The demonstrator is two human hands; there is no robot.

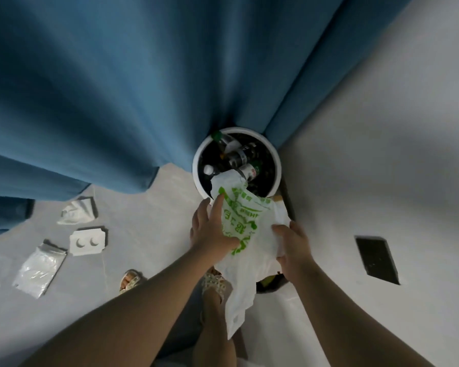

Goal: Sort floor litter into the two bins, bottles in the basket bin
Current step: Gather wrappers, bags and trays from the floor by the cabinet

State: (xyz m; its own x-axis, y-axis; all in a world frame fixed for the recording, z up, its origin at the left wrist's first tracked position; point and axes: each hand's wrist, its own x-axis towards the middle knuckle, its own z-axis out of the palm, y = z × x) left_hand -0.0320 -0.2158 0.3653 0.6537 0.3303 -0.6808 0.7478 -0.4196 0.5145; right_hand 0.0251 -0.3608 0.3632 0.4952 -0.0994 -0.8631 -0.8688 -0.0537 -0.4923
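Plastic bag [247, 234], gripped by left hand [212, 229] and right hand [294, 250], hanging over the near rim of the basket bin [195, 168] (only bottles [239, 154] in there). Best to swing it back to the dark bin [272, 283] half hidden underneath, bunch it, then let go low so no loose tail drapes outside.

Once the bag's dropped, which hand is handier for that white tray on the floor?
Left, probably: the left hand is nearer the white tray; the right hand sits beyond the bag.
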